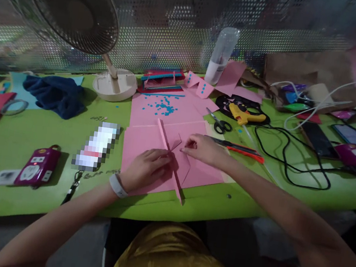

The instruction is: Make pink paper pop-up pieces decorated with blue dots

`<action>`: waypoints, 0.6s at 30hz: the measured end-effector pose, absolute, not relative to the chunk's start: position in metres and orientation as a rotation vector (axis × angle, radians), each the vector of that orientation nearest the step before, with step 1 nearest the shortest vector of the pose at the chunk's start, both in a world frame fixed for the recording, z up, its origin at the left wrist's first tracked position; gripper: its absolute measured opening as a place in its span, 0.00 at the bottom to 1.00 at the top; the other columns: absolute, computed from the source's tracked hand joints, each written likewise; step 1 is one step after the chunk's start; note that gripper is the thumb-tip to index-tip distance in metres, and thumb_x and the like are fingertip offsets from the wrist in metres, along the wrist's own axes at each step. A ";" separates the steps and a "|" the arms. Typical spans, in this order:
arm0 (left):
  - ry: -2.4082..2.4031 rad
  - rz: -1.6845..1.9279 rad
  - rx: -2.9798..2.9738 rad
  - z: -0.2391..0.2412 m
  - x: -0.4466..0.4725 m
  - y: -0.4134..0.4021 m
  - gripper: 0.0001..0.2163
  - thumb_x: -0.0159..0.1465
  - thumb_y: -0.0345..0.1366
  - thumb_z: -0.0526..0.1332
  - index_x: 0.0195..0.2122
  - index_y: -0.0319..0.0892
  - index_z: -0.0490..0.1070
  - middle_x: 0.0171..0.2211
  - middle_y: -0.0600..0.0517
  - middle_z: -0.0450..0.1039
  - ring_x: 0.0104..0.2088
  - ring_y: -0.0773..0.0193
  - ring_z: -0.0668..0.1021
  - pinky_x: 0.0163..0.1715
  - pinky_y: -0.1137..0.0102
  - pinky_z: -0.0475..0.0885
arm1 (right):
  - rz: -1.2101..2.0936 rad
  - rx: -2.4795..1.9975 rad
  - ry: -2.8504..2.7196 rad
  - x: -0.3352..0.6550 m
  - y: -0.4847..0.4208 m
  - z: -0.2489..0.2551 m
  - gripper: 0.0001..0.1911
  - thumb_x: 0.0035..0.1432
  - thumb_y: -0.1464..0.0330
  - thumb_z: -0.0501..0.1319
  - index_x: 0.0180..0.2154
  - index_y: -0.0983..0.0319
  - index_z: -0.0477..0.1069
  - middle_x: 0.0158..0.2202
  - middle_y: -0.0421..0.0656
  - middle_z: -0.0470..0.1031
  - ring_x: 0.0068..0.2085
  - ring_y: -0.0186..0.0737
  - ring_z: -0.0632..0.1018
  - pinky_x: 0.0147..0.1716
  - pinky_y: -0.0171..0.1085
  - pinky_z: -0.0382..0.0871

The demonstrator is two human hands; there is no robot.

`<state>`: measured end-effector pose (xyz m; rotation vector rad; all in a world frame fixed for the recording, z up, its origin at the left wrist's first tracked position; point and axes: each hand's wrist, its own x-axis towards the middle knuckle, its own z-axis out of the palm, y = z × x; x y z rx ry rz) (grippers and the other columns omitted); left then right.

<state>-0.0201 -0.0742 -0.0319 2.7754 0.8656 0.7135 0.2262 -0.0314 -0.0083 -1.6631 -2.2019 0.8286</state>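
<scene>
A folded piece of pink paper (pixel 163 135) stands on edge like a narrow strip, slanting across pink sheets (pixel 207 170) on the table. My left hand (pixel 148 166) has its fingers closed against the middle of this folded paper and steadies it. Just right of it, my right hand (pixel 201 149) is held in a pinch over the sheets; whatever lies between its fingertips is too small to make out. A small pink flap sticks up between the two hands. Small blue paper pieces (pixel 164 107) lie scattered beyond them on the pink paper.
Scissors (pixel 222 125), a red-handled cutter (pixel 244 151) and a yellow glue gun (pixel 246 115) lie to the right among black cables. A fan (pixel 114 85) stands at the back left. Nearer are a phone (pixel 97 147) and a purple power adapter (pixel 38 165). Behind stands a clear bottle (pixel 221 56).
</scene>
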 end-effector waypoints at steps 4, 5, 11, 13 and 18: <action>0.860 0.660 2.855 -0.033 -0.018 -0.075 0.10 0.67 0.36 0.59 0.48 0.41 0.72 0.52 0.43 0.75 0.50 0.54 0.78 0.47 0.58 0.77 | 0.723 -1.670 -2.278 0.220 -0.042 -0.013 0.14 0.52 0.58 0.68 0.36 0.59 0.70 0.38 0.42 0.77 0.36 0.39 0.75 0.31 0.35 0.61; 0.857 0.636 2.866 -0.032 -0.018 -0.075 0.10 0.67 0.35 0.59 0.48 0.41 0.72 0.52 0.43 0.75 0.50 0.53 0.78 0.47 0.58 0.77 | 0.726 -1.671 -2.284 0.218 -0.043 -0.013 0.14 0.52 0.59 0.68 0.36 0.59 0.70 0.38 0.42 0.76 0.36 0.39 0.75 0.31 0.35 0.61; 0.867 0.510 2.887 -0.027 -0.016 -0.075 0.08 0.67 0.31 0.57 0.44 0.41 0.73 0.52 0.42 0.75 0.48 0.54 0.79 0.44 0.59 0.78 | 0.749 -1.643 -2.301 0.217 -0.046 -0.005 0.12 0.53 0.64 0.68 0.35 0.60 0.69 0.40 0.44 0.75 0.38 0.39 0.75 0.34 0.36 0.63; 0.875 0.507 2.879 -0.027 -0.016 -0.075 0.08 0.67 0.31 0.56 0.44 0.41 0.73 0.51 0.43 0.75 0.48 0.56 0.79 0.44 0.60 0.78 | 0.818 -1.637 -2.260 0.217 -0.048 -0.003 0.10 0.54 0.65 0.68 0.35 0.60 0.68 0.39 0.44 0.75 0.37 0.38 0.75 0.34 0.35 0.64; 0.807 0.548 2.922 -0.030 -0.017 -0.074 0.10 0.68 0.31 0.56 0.48 0.40 0.72 0.51 0.43 0.76 0.51 0.56 0.79 0.49 0.60 0.78 | 1.061 -1.625 -2.067 0.217 -0.055 -0.007 0.16 0.54 0.68 0.67 0.45 0.59 0.70 0.33 0.39 0.76 0.32 0.36 0.75 0.30 0.34 0.64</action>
